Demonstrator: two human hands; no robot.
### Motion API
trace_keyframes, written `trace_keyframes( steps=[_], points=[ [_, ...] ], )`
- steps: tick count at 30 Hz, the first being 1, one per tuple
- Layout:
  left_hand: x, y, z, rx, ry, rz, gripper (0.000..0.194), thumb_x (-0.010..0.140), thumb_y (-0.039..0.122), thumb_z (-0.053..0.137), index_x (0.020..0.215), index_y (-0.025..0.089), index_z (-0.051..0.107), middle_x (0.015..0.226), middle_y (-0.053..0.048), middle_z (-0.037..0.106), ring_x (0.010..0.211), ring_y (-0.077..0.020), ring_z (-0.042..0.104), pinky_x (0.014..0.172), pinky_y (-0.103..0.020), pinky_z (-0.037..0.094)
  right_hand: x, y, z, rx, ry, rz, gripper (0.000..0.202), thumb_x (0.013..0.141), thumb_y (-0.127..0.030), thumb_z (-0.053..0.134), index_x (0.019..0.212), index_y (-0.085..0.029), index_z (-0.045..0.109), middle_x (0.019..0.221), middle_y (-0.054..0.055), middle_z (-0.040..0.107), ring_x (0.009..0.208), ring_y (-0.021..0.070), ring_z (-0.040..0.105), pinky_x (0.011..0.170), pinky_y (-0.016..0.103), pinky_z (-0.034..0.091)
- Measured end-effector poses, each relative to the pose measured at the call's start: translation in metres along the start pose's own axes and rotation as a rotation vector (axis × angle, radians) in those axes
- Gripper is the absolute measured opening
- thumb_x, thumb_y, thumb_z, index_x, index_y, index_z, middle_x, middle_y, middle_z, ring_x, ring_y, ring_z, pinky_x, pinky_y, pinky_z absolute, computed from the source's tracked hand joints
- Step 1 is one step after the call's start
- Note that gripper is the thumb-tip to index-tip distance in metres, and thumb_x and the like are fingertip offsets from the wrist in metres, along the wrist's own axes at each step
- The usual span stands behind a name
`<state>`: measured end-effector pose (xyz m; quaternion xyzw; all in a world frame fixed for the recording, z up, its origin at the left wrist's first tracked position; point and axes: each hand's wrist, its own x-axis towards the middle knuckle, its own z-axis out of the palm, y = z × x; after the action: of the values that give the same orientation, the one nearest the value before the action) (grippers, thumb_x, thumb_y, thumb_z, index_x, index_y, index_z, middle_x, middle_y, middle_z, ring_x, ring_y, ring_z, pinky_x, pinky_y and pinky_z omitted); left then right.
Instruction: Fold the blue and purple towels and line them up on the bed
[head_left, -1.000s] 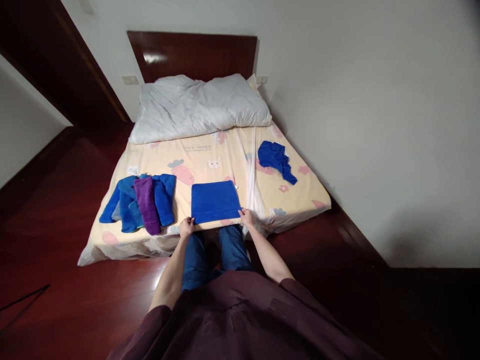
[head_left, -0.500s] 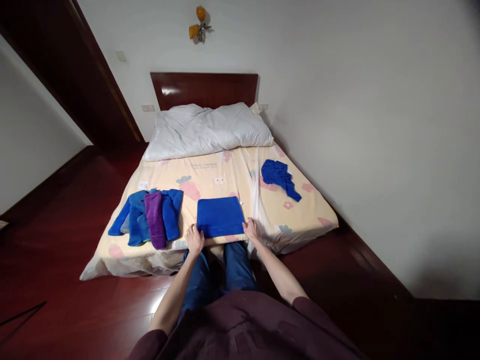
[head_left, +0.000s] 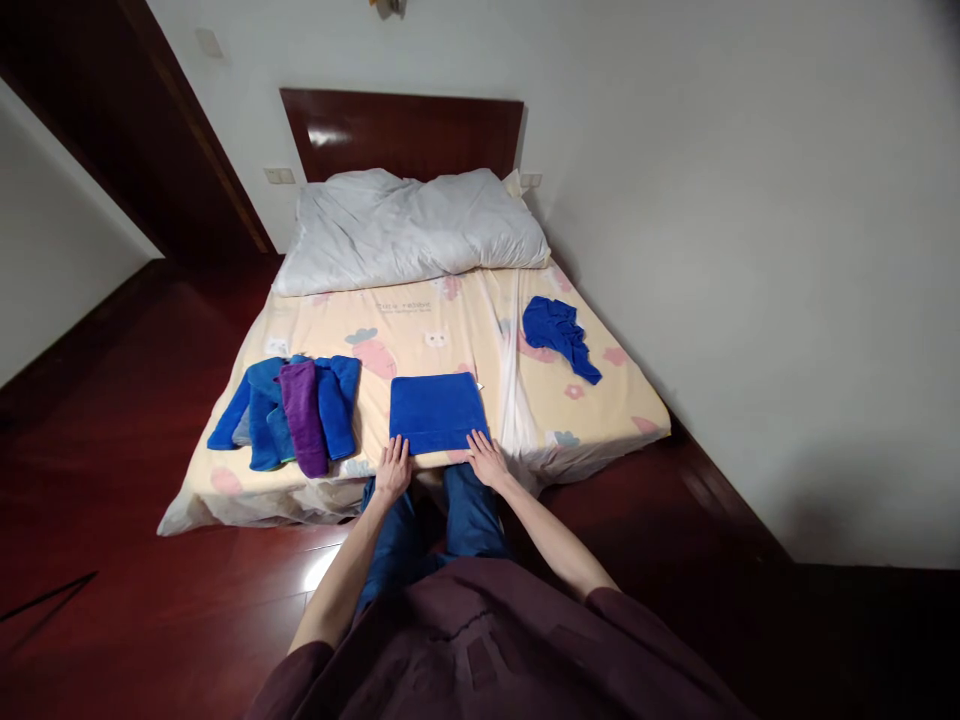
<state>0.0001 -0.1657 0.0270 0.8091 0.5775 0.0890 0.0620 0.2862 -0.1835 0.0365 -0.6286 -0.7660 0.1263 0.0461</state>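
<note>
Nearest the camera, a dark maroon shirt is filling the bottom of the view, and the person's blue jeans are showing below it, against the foot of the bed. Dark red, glossy floor is stretching out on the left and catching a bright reflection beside the left arm.

Both arms are reaching forward to the bed's near edge. The left hand is lying palm down with its fingers extended, resting on the near left corner of a flat blue cloth. The right hand is doing the same at the near right corner, its fingers spreading a little; neither hand is closing around anything. The blue cloth is lying as a neat rectangle near the bed's front edge, with a small white tag sticking out on its right side.

To the left, a purple cloth is lying over a group of overlapping folded blue cloths. Farther back on the right, a crumpled blue cloth is lying on the patterned sheet, beyond a whitish crease.

Across the bed's far end, a pale quilt is stretching in a thick bundle. Behind it, a dark wooden headboard is standing against the white wall.
</note>
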Motion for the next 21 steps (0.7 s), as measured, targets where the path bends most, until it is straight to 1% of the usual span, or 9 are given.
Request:
trace_keyframes(
  steps=[2, 4, 6, 8, 11, 13, 15, 18, 21],
  points=[
    [0.007, -0.004, -0.001, 0.007, -0.019, -0.019, 0.063, 0.094, 0.021, 0.041, 0.157, 0.012, 0.043, 0.163, -0.019, 0.039, 0.154, -0.0338, 0.033, 0.122, -0.054, 0.033, 0.007, 0.003, 0.003, -0.008, -0.023, 0.036, 0.063, 0.101, -0.027, 0.04, 0.163, -0.016, 0.031, 0.17, 0.013, 0.024, 0.159, 0.0269, 0.022, 0.125, 0.056, 0.024],
    [0.013, -0.006, -0.003, 0.026, -0.045, -0.024, 0.063, 0.094, 0.019, 0.04, 0.156, 0.012, 0.044, 0.162, -0.02, 0.041, 0.152, -0.0352, 0.036, 0.118, -0.053, 0.038, 0.013, 0.005, 0.002, -0.011, -0.009, 0.047, 0.062, 0.101, -0.024, 0.038, 0.162, -0.015, 0.033, 0.169, 0.013, 0.027, 0.158, 0.0261, 0.025, 0.124, 0.053, 0.027],
    [0.019, -0.006, -0.005, 0.058, -0.068, -0.028, 0.063, 0.093, 0.015, 0.039, 0.155, 0.011, 0.046, 0.16, -0.022, 0.043, 0.149, -0.037, 0.041, 0.111, -0.054, 0.045, 0.018, 0.006, -0.002, -0.018, 0.004, 0.058, 0.06, 0.1, -0.019, 0.038, 0.16, -0.015, 0.038, 0.168, 0.013, 0.032, 0.155, 0.0257, 0.031, 0.121, 0.049, 0.033],
    [0.025, -0.004, -0.007, 0.101, -0.083, -0.032, 0.064, 0.091, 0.01, 0.037, 0.154, 0.011, 0.047, 0.158, -0.024, 0.044, 0.145, -0.0377, 0.045, 0.106, -0.055, 0.049, 0.024, 0.005, -0.007, -0.037, -0.001, 0.094, 0.062, 0.096, -0.012, 0.039, 0.158, -0.016, 0.042, 0.166, 0.013, 0.035, 0.15, 0.0268, 0.039, 0.116, 0.048, 0.039],
    [0.033, -0.002, -0.007, 0.141, -0.091, -0.033, 0.065, 0.089, 0.005, 0.037, 0.153, 0.008, 0.048, 0.155, -0.027, 0.047, 0.142, -0.0375, 0.048, 0.108, -0.057, 0.048, 0.035, 0.0, -0.012, -0.075, -0.002, 0.16, 0.065, 0.092, -0.004, 0.039, 0.154, -0.017, 0.049, 0.162, 0.015, 0.042, 0.144, 0.0301, 0.046, 0.11, 0.05, 0.044],
    [0.038, -0.002, -0.008, 0.142, -0.088, -0.026, 0.064, 0.088, 0.004, 0.038, 0.152, 0.006, 0.05, 0.151, -0.028, 0.051, 0.144, -0.0378, 0.047, 0.112, -0.057, 0.045, 0.043, -0.003, -0.014, -0.093, 0.012, 0.158, 0.063, 0.091, -0.002, 0.039, 0.15, -0.015, 0.054, 0.157, 0.018, 0.048, 0.141, 0.0313, 0.049, 0.11, 0.051, 0.043],
    [0.041, -0.003, -0.009, 0.137, -0.086, -0.016, 0.063, 0.089, 0.004, 0.039, 0.151, 0.006, 0.051, 0.147, -0.029, 0.055, 0.145, -0.0377, 0.046, 0.111, -0.057, 0.045, 0.047, -0.004, -0.015, -0.1, 0.025, 0.145, 0.059, 0.091, -0.002, 0.04, 0.147, -0.013, 0.058, 0.153, 0.021, 0.052, 0.141, 0.0319, 0.049, 0.111, 0.051, 0.04],
    [0.038, -0.007, -0.012, 0.133, -0.101, -0.002, 0.062, 0.089, 0.003, 0.04, 0.148, 0.009, 0.053, 0.145, -0.027, 0.058, 0.142, -0.0359, 0.05, 0.106, -0.053, 0.05, 0.044, 0.0, -0.017, -0.097, 0.023, 0.143, 0.057, 0.093, -0.003, 0.04, 0.146, -0.014, 0.058, 0.152, 0.019, 0.053, 0.143, 0.0319, 0.047, 0.112, 0.05, 0.039],
    [0.021, -0.012, -0.013, 0.126, -0.121, 0.02, 0.059, 0.088, 0.002, 0.042, 0.144, 0.013, 0.057, 0.147, -0.023, 0.058, 0.141, -0.032, 0.052, 0.105, -0.047, 0.051, 0.024, 0.009, -0.014, -0.067, 0.022, 0.118, 0.055, 0.096, -0.007, 0.039, 0.146, -0.018, 0.06, 0.154, 0.013, 0.054, 0.142, 0.0301, 0.048, 0.113, 0.047, 0.039]
  ],
)
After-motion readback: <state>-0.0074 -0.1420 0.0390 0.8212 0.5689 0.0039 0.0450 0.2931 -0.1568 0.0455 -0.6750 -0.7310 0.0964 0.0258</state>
